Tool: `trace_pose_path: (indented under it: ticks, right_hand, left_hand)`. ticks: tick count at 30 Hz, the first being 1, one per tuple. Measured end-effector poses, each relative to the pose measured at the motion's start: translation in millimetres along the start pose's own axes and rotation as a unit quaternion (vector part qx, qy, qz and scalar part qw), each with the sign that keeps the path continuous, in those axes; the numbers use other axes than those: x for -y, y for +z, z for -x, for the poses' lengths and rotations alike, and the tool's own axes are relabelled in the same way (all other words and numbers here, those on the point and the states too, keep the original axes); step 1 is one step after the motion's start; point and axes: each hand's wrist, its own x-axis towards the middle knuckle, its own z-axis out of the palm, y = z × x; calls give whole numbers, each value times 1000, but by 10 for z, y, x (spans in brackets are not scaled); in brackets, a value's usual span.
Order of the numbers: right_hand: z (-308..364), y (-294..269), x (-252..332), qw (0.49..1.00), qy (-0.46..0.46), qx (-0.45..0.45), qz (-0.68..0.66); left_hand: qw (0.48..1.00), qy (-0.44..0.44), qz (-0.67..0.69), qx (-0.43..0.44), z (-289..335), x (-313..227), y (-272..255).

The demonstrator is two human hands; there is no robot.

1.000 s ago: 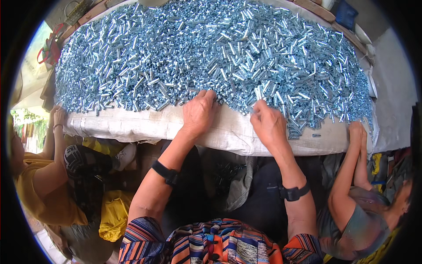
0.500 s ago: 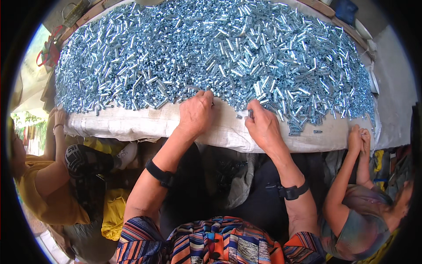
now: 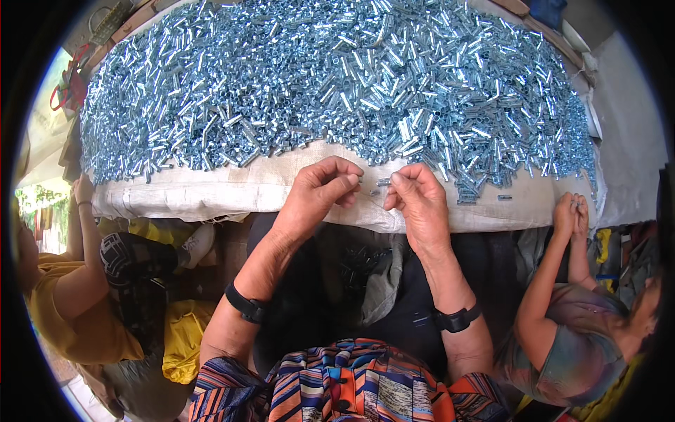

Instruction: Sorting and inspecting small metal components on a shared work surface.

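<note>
A wide heap of small shiny metal tubes (image 3: 281, 84) covers most of the pale cloth-covered table (image 3: 197, 193). Just off the heap's near edge, my right hand (image 3: 422, 207) pinches a short metal tube (image 3: 383, 182) between thumb and fingers, its end pointing left. Facing it a little way off, my left hand (image 3: 320, 193) is closed in a pinch. Something small and dark shows at those fingertips, too little to name. The two hands are apart, above the bare cloth strip.
One person in a yellow top (image 3: 84, 302) sits at the left. At the right, another person's hands (image 3: 573, 214) meet at the table edge. A few stray tubes (image 3: 467, 197) lie near the front edge. A yellow bag (image 3: 186, 337) hangs low at the left.
My hands have come closer together, drawn back slightly from the heap. The left has turned and moved right from the heap's edge; the right now shows a tube pointing left.
</note>
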Motion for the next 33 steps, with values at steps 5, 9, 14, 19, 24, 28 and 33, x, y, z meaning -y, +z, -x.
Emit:
trace_pose_path:
  ticks: [5, 9, 14, 19, 24, 28, 33]
  right_hand:
    - [44, 75, -35, 1000, -1, 8, -17]
    - [66, 71, -51, 997, 14, 30, -62]
    - [70, 56, -125, 992, 33, 47, -111]
    - [69, 44, -169, 984, 57, 53, -157]
    - [73, 70, -216, 970, 77, 91, -212]
    - [82, 107, -172, 990, 31, 73, -119]
    - [44, 178, -180, 999, 28, 37, -19]
  left_hand:
    - [996, -2, 87, 24, 30, 24, 84]
    - [994, -4, 109, 26, 41, 42, 72]
    - [997, 10, 72, 29, 44, 36, 46]
    - [997, 38, 55, 38, 39, 56, 13]
    - [989, 7, 135, 62, 48, 88, -44]
    - [997, 30, 63, 40, 47, 76, -69]
    - [999, 42, -26, 14, 56, 55, -104]
